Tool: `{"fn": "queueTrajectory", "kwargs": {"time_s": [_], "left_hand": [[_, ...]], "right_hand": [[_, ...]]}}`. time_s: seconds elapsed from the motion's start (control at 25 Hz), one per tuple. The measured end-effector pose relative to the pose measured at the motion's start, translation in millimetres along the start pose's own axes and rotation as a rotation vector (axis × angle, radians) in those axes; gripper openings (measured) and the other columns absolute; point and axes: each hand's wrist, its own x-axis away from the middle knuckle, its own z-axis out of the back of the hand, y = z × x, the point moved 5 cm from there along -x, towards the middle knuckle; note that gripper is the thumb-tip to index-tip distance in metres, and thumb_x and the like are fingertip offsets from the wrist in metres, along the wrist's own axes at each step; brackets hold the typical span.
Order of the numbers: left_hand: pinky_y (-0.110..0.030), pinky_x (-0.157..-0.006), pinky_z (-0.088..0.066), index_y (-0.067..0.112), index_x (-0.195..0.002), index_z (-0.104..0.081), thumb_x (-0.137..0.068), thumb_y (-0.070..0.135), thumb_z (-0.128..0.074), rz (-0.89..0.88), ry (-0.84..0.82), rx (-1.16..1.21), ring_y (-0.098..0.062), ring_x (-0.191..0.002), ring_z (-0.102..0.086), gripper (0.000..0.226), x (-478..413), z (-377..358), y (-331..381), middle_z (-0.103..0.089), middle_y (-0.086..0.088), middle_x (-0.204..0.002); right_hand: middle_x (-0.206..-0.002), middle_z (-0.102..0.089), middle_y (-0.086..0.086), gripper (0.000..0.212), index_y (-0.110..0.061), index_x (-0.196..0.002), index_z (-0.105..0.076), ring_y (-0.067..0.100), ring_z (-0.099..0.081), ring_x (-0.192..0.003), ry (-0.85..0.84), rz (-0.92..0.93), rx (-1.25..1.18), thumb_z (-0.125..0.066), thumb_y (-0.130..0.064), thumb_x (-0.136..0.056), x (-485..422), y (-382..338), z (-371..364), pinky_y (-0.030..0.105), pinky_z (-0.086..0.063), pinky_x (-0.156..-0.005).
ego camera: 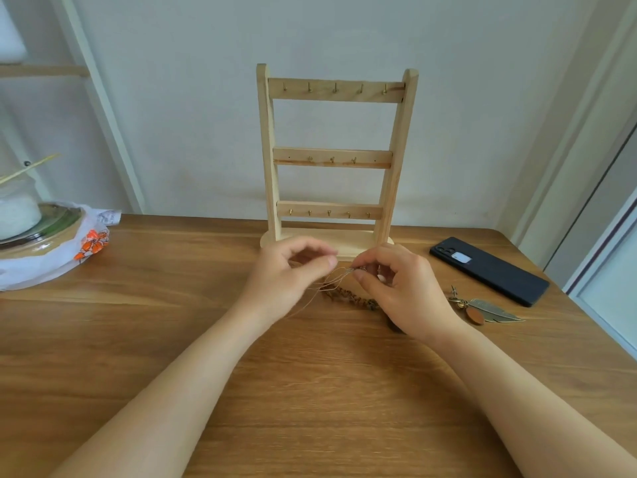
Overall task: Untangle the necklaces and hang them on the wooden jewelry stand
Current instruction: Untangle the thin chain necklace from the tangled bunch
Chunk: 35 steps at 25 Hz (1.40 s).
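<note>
Necklaces (349,298) mid-untangle, stand (332,157) hooks bare.
L hand (287,274) & R hand (405,291) each pinch thin strands; knot btwn them, braid runs left-right.

1. The wooden table (310,391) is brown.
2. The necklaces (351,298) lie between the left hand (289,270) and the right hand (403,288).
3. The wooden stand (331,157) stands just behind both hands.
4. A feather charm (493,310) lies near the right hand, on its right, and a black phone (489,270) lies just past the charm.
5. A white bag (51,267) sits far left of the left hand.
</note>
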Motion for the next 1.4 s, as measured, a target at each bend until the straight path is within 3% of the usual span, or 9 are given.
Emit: {"fn": "queueTrajectory", "kwargs": {"time_s": [0.12,0.4,0.6,0.72,0.88,1.04,1.2,1.4], "left_hand": [[-0.011,-0.078,-0.048,0.023,-0.098,-0.076,-0.086,0.013,-0.077,-0.095,-0.058,-0.125,-0.003,-0.091,-0.068,0.016,3.5,-10.1,0.0,-0.075,0.012,-0.092],[-0.005,-0.077,-0.038,0.023,-0.088,-0.070,-0.084,0.011,-0.077,-0.241,0.076,-0.259,-0.005,-0.091,-0.061,0.014,6.0,-5.0,8.0,-0.069,0.012,-0.086],[-0.020,-0.076,-0.045,0.028,-0.076,-0.074,-0.077,0.015,-0.080,-0.335,0.077,-0.372,-0.009,-0.086,-0.058,0.015,6.7,-3.4,8.4,-0.065,0.014,-0.074],[-0.021,-0.074,-0.047,0.028,-0.074,-0.073,-0.076,0.017,-0.081,-0.303,0.056,-0.363,-0.009,-0.084,-0.061,0.014,7.3,-5.1,7.6,-0.069,0.015,-0.074],[-0.012,-0.071,-0.044,0.026,-0.075,-0.075,-0.077,0.015,-0.082,-0.251,0.062,-0.339,-0.005,-0.084,-0.061,0.013,7.9,-5.3,9.8,-0.071,0.015,-0.075],[-0.009,-0.063,-0.042,0.021,-0.071,-0.073,-0.077,0.008,-0.079,-0.146,0.000,-0.236,0.001,-0.069,-0.058,0.016,6.8,-7.0,8.4,-0.070,0.009,-0.072],[-0.014,-0.060,-0.039,0.012,-0.070,-0.070,-0.078,0.008,-0.073,0.008,-0.084,-0.135,0.001,-0.060,-0.050,0.009,5.3,-11.8,-0.3,-0.064,0.004,-0.067],[-0.031,-0.070,-0.037,0.005,-0.067,-0.062,-0.068,0.023,-0.059,0.159,-0.171,0.011,-0.014,-0.069,-0.047,0.018,3.8,-15.1,-6.2,-0.052,-0.006,-0.067]], "right_hand": [[-0.079,-0.060,-0.013,0.009,-0.021,-0.097,-0.075,0.009,-0.053,-0.075,-0.013,0.011,-0.020,-0.071,-0.015,-0.091,1.1,-4.0,-2.1,0.016,-0.041,-0.066],[-0.078,-0.059,-0.016,0.005,-0.018,-0.095,-0.073,0.004,-0.054,-0.080,-0.047,-0.019,-0.030,-0.069,-0.015,-0.093,0.9,-4.2,-4.9,0.015,-0.042,-0.070],[-0.080,-0.061,-0.012,0.009,-0.020,-0.095,-0.072,0.010,-0.054,-0.081,-0.044,0.003,-0.049,-0.072,-0.012,-0.090,1.9,-6.7,-5.4,0.024,-0.046,-0.073],[-0.082,-0.061,-0.011,0.010,-0.020,-0.096,-0.072,0.011,-0.055,-0.083,-0.048,0.013,-0.055,-0.072,-0.012,-0.090,1.8,-6.6,-5.7,0.025,-0.046,-0.074],[-0.083,-0.061,-0.011,0.010,-0.021,-0.097,-0.072,0.011,-0.054,-0.083,-0.064,0.022,-0.049,-0.072,-0.014,-0.090,2.0,-7.2,-6.8,0.021,-0.044,-0.073],[-0.085,-0.062,-0.008,0.013,-0.023,-0.096,-0.072,0.013,-0.055,-0.085,-0.065,0.040,-0.053,-0.074,-0.013,-0.088,2.4,-9.4,-8.3,0.020,-0.045,-0.073],[-0.085,-0.062,-0.008,0.014,-0.023,-0.093,-0.071,0.010,-0.055,-0.086,-0.079,0.066,-0.066,-0.075,-0.011,-0.087,4.4,-16.5,-9.7,0.017,-0.044,-0.073],[-0.083,-0.060,-0.011,0.012,-0.022,-0.094,-0.072,0.010,-0.052,-0.084,-0.068,0.084,-0.032,-0.075,-0.013,-0.087,5.3,-18.8,-11.5,0.014,-0.040,-0.072]]}}
